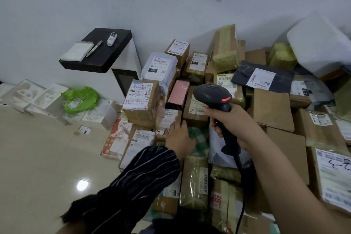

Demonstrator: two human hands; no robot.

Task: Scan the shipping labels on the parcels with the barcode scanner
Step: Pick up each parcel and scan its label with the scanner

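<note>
1. Box [141, 99], 10 o'clock of left hand [179, 138]: label hand-marked "3-3". Stiff taped cardboard, probably light, so grip it by the side edges.
2. Grey bag [159, 66], 12 o'clock of box: reads "231". Soft, slick film, likely to slide.
3. Left hand: fingers fairly straight, tips touching a small parcel [170, 117].
4. Scanner [214, 97]: right hand [233, 121] wrapped round its handle, head aimed 11 o'clock at the pile, red light on.
5. Far box [196, 62], 12 o'clock of scanner: "010".
</note>
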